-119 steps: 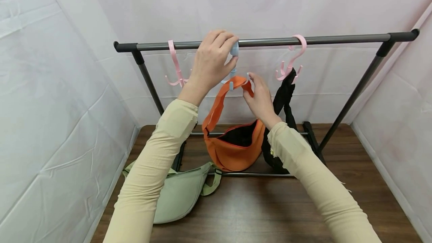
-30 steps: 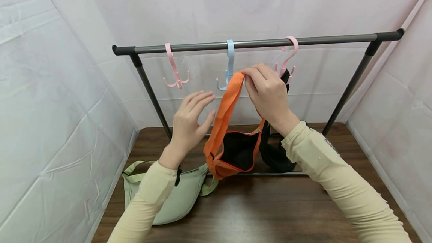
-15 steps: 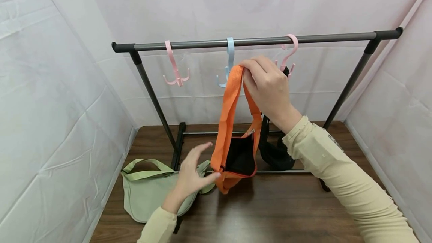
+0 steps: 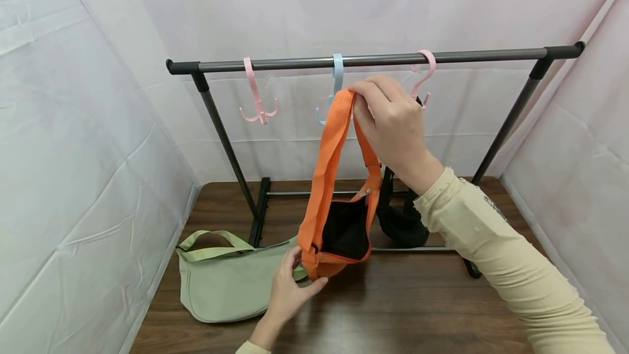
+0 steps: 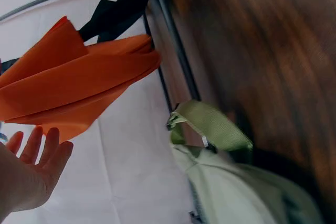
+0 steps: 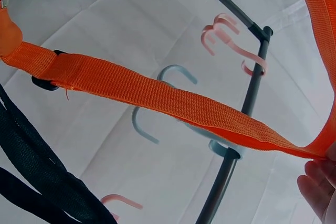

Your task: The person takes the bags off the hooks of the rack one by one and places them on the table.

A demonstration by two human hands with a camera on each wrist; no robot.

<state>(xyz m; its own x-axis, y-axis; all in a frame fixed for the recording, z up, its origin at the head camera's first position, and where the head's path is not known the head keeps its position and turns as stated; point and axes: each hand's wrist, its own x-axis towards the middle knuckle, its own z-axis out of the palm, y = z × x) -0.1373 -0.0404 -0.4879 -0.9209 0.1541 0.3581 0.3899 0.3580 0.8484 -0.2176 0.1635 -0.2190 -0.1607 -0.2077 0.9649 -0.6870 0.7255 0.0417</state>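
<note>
My right hand (image 4: 393, 124) pinches the top of the strap of an orange waist bag (image 4: 321, 179). The bag hangs in front of the rack, its zipper open on a black lining. At the bag's lower left end is my left hand (image 4: 287, 291), fingers spread and thumb apart. In the left wrist view those fingers (image 5: 37, 150) lie close below the orange fabric; whether they touch it I cannot tell. Behind the strap, a blue hook (image 4: 338, 72) hangs on the rail, partly hidden. The right wrist view shows the orange strap (image 6: 157, 98) stretched toward my fingertips (image 6: 315, 184).
A black rack rail (image 4: 295, 63) spans the back. Pink hooks hang on it at left (image 4: 255, 92) and right (image 4: 426, 72). A black bag (image 4: 403, 223) hangs at right. A pale green waist bag (image 4: 226, 285) lies on the brown wooden surface (image 4: 422, 299) at left.
The orange bag has come off the blue hook and toward me, held by my right hand. My left hand has let go of the hook and dropped to the bag's lower end.
</note>
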